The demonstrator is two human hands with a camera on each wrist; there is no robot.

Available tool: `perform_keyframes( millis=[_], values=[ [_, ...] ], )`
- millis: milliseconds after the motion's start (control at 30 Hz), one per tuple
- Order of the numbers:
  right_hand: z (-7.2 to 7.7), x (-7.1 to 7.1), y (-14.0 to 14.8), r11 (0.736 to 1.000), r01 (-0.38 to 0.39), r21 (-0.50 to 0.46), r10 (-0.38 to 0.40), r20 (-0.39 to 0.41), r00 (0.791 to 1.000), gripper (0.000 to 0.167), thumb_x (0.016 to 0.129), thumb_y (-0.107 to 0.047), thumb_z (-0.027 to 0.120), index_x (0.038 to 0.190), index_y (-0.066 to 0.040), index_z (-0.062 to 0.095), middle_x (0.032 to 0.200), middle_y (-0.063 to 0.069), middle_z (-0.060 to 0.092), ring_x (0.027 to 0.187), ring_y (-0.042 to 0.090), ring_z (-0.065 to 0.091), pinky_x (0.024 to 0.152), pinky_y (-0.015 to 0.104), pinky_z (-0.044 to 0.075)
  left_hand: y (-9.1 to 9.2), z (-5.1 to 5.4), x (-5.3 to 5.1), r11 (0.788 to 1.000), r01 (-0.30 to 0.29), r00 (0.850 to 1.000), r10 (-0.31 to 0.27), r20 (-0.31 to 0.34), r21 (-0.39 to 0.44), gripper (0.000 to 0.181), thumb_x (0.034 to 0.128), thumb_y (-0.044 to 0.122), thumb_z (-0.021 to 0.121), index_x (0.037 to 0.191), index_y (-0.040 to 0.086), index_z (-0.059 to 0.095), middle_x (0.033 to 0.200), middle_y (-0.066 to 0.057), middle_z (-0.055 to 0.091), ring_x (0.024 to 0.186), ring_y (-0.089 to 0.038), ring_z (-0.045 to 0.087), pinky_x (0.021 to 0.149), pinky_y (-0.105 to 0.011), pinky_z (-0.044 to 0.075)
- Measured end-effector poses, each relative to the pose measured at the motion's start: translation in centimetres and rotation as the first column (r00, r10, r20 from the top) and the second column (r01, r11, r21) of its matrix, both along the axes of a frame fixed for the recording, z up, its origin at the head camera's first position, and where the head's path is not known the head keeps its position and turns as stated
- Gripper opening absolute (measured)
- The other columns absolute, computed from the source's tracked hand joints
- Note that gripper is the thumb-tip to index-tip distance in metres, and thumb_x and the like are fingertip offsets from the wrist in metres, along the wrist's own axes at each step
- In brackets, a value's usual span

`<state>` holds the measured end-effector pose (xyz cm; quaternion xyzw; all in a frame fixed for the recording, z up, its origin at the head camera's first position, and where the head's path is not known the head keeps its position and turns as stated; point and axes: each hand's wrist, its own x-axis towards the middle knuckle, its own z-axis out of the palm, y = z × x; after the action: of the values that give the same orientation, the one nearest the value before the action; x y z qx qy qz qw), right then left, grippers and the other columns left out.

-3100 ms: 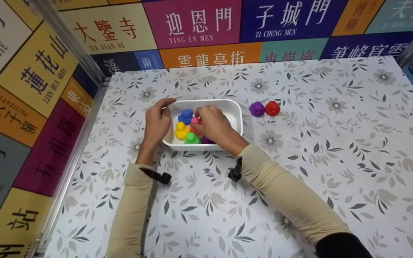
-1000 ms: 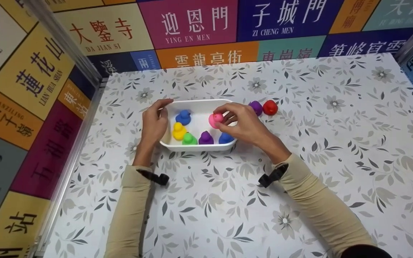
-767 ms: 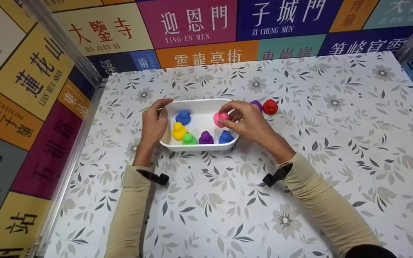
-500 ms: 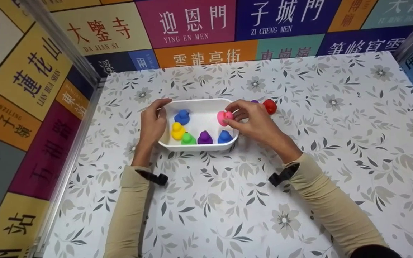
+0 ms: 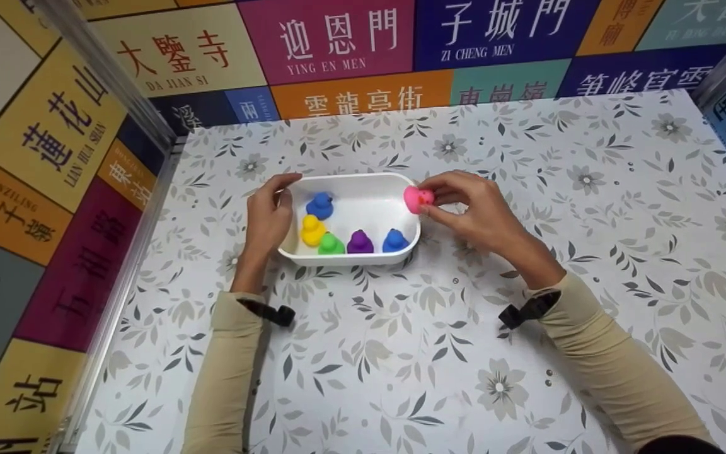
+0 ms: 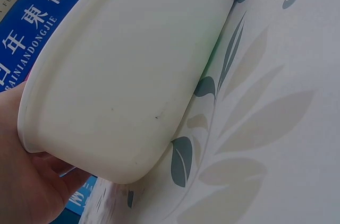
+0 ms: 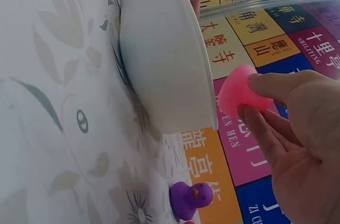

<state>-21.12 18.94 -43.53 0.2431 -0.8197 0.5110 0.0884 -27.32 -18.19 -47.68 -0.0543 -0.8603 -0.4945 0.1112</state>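
Observation:
My left hand [image 5: 268, 217] holds the left end of a white plastic tub [image 5: 357, 183], its fingers at the rim; the left wrist view shows them behind that end. At the tub's right rim, my right hand [image 5: 484, 211] pinches a pink rubber duck [image 5: 413, 200] between thumb and fingers. The right wrist view has the pink duck [image 7: 239, 92] raised clear of the table, beside the tub's rim. Inside the tub are a blue duck [image 5: 320, 205] at the back left, a yellow duck [image 5: 313, 231], a green duck [image 5: 331, 244], a purple duck [image 5: 360, 243] and another blue duck [image 5: 395, 241].
A second purple duck [image 7: 190, 200] sits on the table outside the tub's right end; my right hand hides it in the head view. A red edge shows beside it. The table has a floral cover [image 5: 369, 353], and printed panels [image 5: 344, 38] rise behind and at the left.
My right hand has gripped the pink duck among the others, carried it rightwards across the tub and up to the right rim. My left hand has stayed at the tub's left end.

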Motion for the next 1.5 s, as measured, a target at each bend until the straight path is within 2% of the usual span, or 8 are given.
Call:
perform_keyframes(
  millis=[233, 500, 867, 967, 1067, 1267, 1400, 1500],
  values=[
    [0.5, 0.3, 2.7, 0.998, 0.055, 0.015, -0.054, -0.080, 0.995, 0.031, 0.093, -0.007, 0.085, 0.123, -0.009, 0.079, 0.116, 0.005, 0.078, 0.098, 0.018, 0.078, 0.090, 0.023, 0.063, 0.0, 0.1, 0.0, 1.000, 0.004, 1.000, -0.004, -0.001, 0.001, 0.039, 0.1062, -0.001, 0.049, 0.134, 0.010, 0.074, 0.135, -0.009, 0.075, 0.129, -0.019, 0.068, 0.115, -0.036, 0.053],
    [0.1, 0.5, 5.2, 0.993, 0.101, 0.059, -0.094, -0.112, 0.989, 0.035, 0.091, -0.001, 0.085, 0.125, -0.007, 0.079, 0.120, 0.008, 0.079, 0.099, 0.017, 0.076, 0.092, 0.020, 0.061, -0.2, -0.1, 0.1, 1.000, 0.006, 1.000, -0.006, -0.006, 0.014, 0.039, 0.1064, -0.001, 0.049, 0.134, 0.009, 0.074, 0.135, -0.009, 0.075, 0.129, -0.019, 0.068, 0.115, -0.036, 0.053],
    [-0.4, -0.1, 8.1, 0.969, 0.195, 0.154, -0.175, -0.134, 0.975, 0.033, 0.093, -0.004, 0.083, 0.125, -0.003, 0.077, 0.120, 0.010, 0.079, 0.106, -0.005, 0.069, 0.089, 0.012, 0.058, -0.1, -0.2, 0.1, 1.000, 0.002, 1.000, -0.002, 0.000, 0.016, 0.039, 0.1061, 0.000, 0.049, 0.134, 0.010, 0.074, 0.134, -0.010, 0.076, 0.126, -0.019, 0.069, 0.114, -0.036, 0.054],
    [-0.4, -0.3, 8.9, 0.953, 0.240, 0.184, -0.216, -0.144, 0.966, 0.033, 0.094, -0.004, 0.083, 0.126, -0.004, 0.077, 0.121, 0.010, 0.079, 0.106, -0.001, 0.070, 0.088, 0.009, 0.056, -0.1, -0.1, 0.0, 1.000, 0.002, 1.000, -0.002, 0.006, 0.013, 0.039, 0.1060, 0.000, 0.050, 0.134, 0.010, 0.074, 0.134, -0.009, 0.076, 0.127, -0.018, 0.069, 0.114, -0.036, 0.053],
    [-0.4, -0.4, 9.6, 0.937, 0.276, 0.213, -0.245, -0.159, 0.956, 0.034, 0.094, -0.004, 0.082, 0.127, -0.004, 0.077, 0.121, 0.011, 0.079, 0.106, 0.013, 0.073, 0.088, 0.007, 0.054, -0.1, 0.0, 0.0, 1.000, 0.001, 1.000, -0.002, 0.012, 0.012, 0.039, 0.1062, 0.000, 0.050, 0.134, 0.010, 0.074, 0.135, -0.009, 0.075, 0.128, -0.018, 0.068, 0.115, -0.036, 0.053],
    [-0.9, -0.9, 10.9, 0.912, 0.305, 0.274, -0.267, -0.169, 0.949, 0.035, 0.094, 0.000, 0.081, 0.128, -0.001, 0.075, 0.121, 0.015, 0.078, 0.111, 0.030, 0.073, 0.087, 0.004, 0.051, 0.0, 0.1, -0.1, 1.000, -0.003, 1.000, 0.003, 0.014, 0.003, 0.039, 0.1059, -0.001, 0.049, 0.134, 0.010, 0.074, 0.135, -0.009, 0.075, 0.130, -0.018, 0.067, 0.115, -0.036, 0.052],
    [-1.3, -1.0, 11.4, 0.867, 0.321, 0.380, -0.283, -0.153, 0.947, 0.036, 0.096, -0.003, 0.080, 0.131, -0.004, 0.075, 0.127, 0.017, 0.076, 0.110, 0.035, 0.074, 0.090, 0.031, 0.061, 0.1, 0.2, 0.0, 1.000, -0.008, 1.000, 0.008, 0.018, -0.008, 0.040, 0.1061, 0.000, 0.049, 0.135, 0.010, 0.074, 0.136, -0.008, 0.075, 0.130, -0.018, 0.067, 0.116, -0.035, 0.052],
    [-1.6, -1.0, 11.6, 0.824, 0.321, 0.467, -0.293, -0.134, 0.947, 0.037, 0.097, -0.006, 0.079, 0.134, -0.007, 0.074, 0.133, 0.018, 0.074, 0.117, 0.040, 0.072, 0.099, 0.056, 0.058, 0.1, 0.1, 0.0, 1.000, -0.012, 0.999, 0.013, 0.030, -0.012, 0.040, 0.1065, 0.001, 0.048, 0.136, 0.012, 0.073, 0.137, -0.007, 0.074, 0.132, -0.017, 0.066, 0.117, -0.035, 0.051]
  ],
)
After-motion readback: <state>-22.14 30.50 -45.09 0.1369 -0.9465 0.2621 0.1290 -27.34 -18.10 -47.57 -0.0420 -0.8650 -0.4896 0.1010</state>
